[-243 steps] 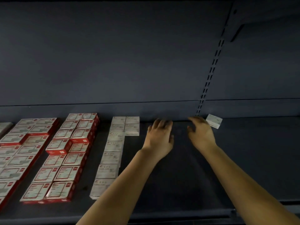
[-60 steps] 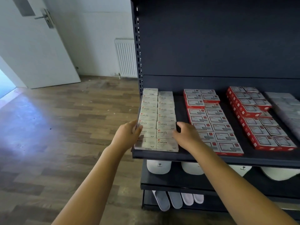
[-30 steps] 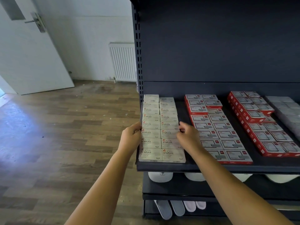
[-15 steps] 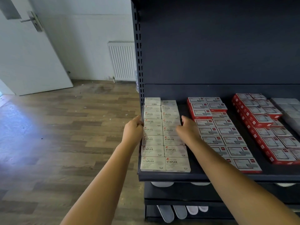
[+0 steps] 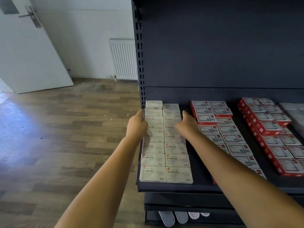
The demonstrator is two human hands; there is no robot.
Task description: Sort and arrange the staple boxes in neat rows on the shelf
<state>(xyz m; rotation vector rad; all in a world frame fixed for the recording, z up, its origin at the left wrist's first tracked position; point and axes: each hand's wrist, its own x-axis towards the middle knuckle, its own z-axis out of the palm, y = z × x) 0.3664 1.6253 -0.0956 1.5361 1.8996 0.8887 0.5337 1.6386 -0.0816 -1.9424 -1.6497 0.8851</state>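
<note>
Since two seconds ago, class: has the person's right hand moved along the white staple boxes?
Yes. The right hand moved from beside the front boxes toward the shelf's back wall, along the white staple boxes.

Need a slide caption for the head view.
Both hands square up two columns of white cardboard staple boxes on the dark metal shelf.

A dark shelf (image 5: pixel 166 188) carries the goods, its back panel dark as well and a slotted upright at its left end. At the left end lie white staple boxes (image 5: pixel 165 142) in two columns running front to back, box edges touching; the rearmost left box sits slightly farther back than its neighbour. Beside them, across a bare strip, lie red-edged boxes (image 5: pixel 225 129) in two columns, some stacked at the back. Farther right lies another block of red boxes (image 5: pixel 276 134), stacked. At the far right edge are grey boxes (image 5: pixel 294 109), partly cut off.
</note>
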